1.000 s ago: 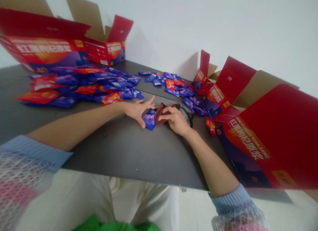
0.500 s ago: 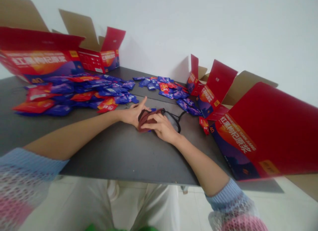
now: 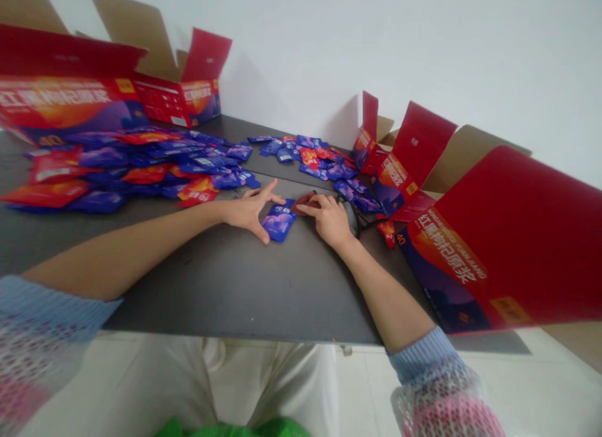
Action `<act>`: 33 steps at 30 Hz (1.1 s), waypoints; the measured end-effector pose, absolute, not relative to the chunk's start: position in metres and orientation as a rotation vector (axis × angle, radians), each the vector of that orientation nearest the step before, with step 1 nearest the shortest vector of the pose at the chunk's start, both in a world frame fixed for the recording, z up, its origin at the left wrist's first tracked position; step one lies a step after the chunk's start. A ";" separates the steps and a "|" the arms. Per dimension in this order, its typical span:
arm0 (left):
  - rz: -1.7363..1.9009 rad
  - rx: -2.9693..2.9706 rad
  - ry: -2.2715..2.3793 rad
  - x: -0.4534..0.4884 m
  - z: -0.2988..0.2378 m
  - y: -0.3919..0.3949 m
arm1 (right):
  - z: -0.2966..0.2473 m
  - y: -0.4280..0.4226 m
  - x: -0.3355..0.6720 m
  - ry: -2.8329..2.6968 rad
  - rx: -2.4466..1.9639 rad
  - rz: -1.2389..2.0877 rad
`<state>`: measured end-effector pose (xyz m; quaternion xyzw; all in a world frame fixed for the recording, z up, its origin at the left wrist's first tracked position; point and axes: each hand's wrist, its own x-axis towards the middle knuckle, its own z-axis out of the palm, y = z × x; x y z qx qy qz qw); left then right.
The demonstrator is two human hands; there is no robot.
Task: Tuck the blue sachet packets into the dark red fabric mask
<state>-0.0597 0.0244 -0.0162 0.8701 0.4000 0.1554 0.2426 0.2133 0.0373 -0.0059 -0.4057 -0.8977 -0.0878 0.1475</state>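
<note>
A blue-purple sachet (image 3: 279, 221) with white print lies flat on the dark table in front of me. My left hand (image 3: 249, 212) is open at its left side, thumb and fingers spread around its near and far edges. Between the fingers of my right hand (image 3: 332, 221) is a brown cloth piece (image 3: 305, 202), just right of the sachet. A grey and black part with a dark cord (image 3: 350, 216) shows beyond that hand; most of the cloth is hidden by the fingers.
A large heap of blue and red sachets (image 3: 155, 158) spreads on the left, and a smaller pile (image 3: 315, 158) lies farther back. Open red cartons stand at left (image 3: 89, 105) and right (image 3: 493, 249). The table's front edge (image 3: 235, 338) runs above my legs.
My right hand has drawn the brown cloth to the right, off the sachet, which now shows. My left hand has come off the cloth and spread beside the sachet. The view has shifted slightly.
</note>
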 end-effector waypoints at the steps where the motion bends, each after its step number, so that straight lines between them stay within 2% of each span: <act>1: 0.449 2.379 1.088 -0.060 -0.017 0.024 | -0.008 0.038 0.214 -2.549 -1.136 -0.229; 5: 0.432 2.354 1.131 -0.058 -0.012 0.020 | -0.009 0.028 0.208 -2.466 -0.882 -0.137; 10: 0.269 2.342 1.179 -0.053 -0.004 0.018 | -0.004 0.002 0.190 -2.721 -0.615 -0.107; 20: 0.147 2.325 1.248 -0.054 0.000 0.019 | -0.005 0.014 0.191 -2.735 -0.984 -0.339; 26: 0.254 2.293 1.246 -0.054 -0.003 0.016 | 0.002 0.018 0.199 -2.698 -1.280 -0.487; 30: 0.337 2.326 1.207 -0.056 -0.007 0.017 | 0.003 0.025 0.208 -2.613 -1.337 -0.392; 33: 0.340 2.321 1.237 -0.058 -0.009 0.019 | 0.004 0.025 0.210 -2.520 -1.162 -0.202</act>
